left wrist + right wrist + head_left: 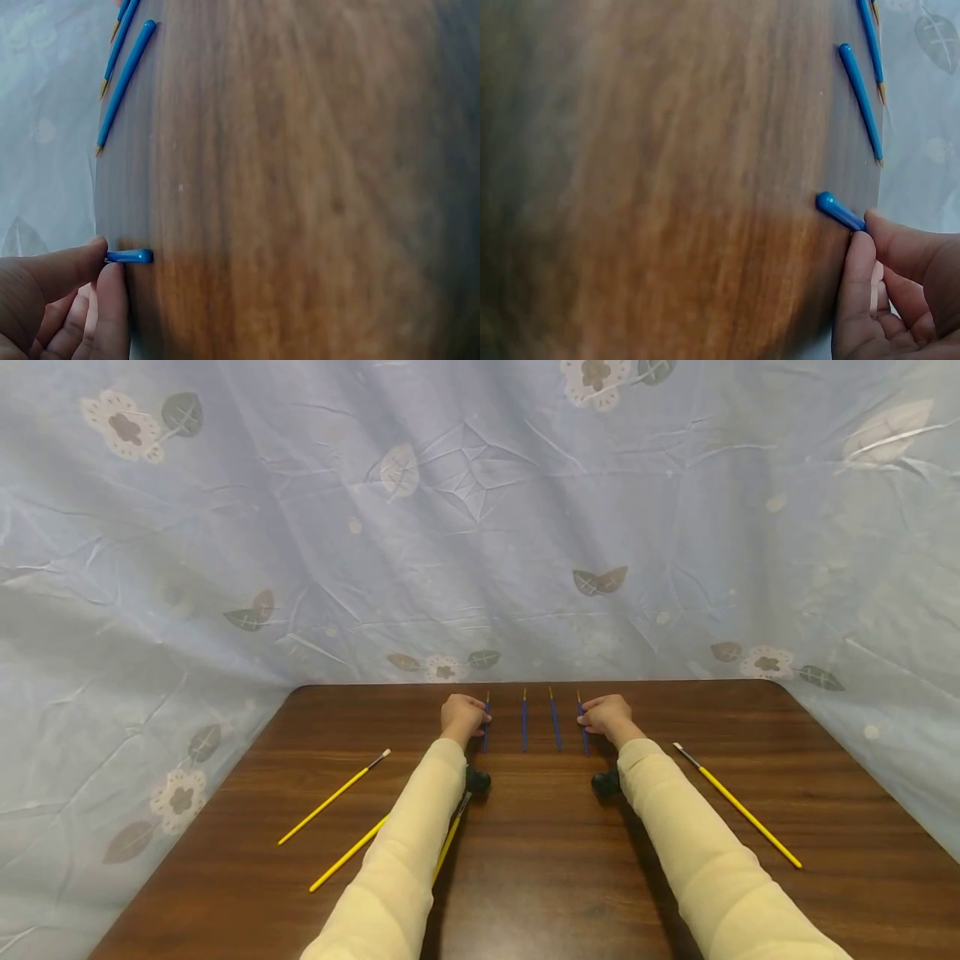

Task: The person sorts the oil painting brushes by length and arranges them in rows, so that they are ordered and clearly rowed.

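At the far side of the table, my left hand [462, 715] pinches a thin blue paintbrush [486, 731] between thumb and finger. In the left wrist view its rounded blue end [139, 256] sticks out past the fingertips. My right hand [606, 715] pinches another blue paintbrush [585, 740], whose rounded end [826, 202] shows in the right wrist view. Between the hands lie two more blue paintbrushes, a left one [524, 724] and a right one [556, 724]. All of them point their bristles toward the far edge, roughly side by side.
Yellow-handled paintbrushes lie nearer: one at far left [330, 802], one [348, 853] partly under the left sleeve, one [448, 847] beside that sleeve, and one at right [742, 810]. A patterned curtain [480, 527] hangs behind the brown table [540, 860].
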`<state>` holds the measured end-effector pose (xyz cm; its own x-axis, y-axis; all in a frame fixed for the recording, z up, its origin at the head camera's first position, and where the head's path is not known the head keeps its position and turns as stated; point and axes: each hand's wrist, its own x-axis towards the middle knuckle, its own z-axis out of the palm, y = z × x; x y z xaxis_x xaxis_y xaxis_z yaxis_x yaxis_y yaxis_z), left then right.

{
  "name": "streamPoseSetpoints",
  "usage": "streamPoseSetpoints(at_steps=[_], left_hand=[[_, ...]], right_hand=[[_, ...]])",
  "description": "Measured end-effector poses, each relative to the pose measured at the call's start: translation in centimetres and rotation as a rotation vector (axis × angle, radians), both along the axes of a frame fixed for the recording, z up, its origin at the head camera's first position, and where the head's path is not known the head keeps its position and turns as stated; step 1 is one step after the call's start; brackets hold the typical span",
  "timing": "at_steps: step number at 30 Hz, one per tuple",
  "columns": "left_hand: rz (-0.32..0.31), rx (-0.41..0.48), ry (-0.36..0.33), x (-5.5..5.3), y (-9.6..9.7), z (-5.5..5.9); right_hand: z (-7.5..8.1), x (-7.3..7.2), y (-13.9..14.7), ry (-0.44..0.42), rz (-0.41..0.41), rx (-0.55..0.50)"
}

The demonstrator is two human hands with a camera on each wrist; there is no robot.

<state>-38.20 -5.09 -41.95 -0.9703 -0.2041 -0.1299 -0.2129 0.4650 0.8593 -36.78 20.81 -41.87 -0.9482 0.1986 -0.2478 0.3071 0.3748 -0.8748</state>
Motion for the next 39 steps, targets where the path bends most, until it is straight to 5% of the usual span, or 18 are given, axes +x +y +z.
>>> streamPoseSetpoints(at_steps=[39], left_hand=[[-0.053,0.005,0.022,0.06,-0.33,0.14]], right_hand=[[-0.01,0.5,-0.57,0.03,-0.018,0.026]])
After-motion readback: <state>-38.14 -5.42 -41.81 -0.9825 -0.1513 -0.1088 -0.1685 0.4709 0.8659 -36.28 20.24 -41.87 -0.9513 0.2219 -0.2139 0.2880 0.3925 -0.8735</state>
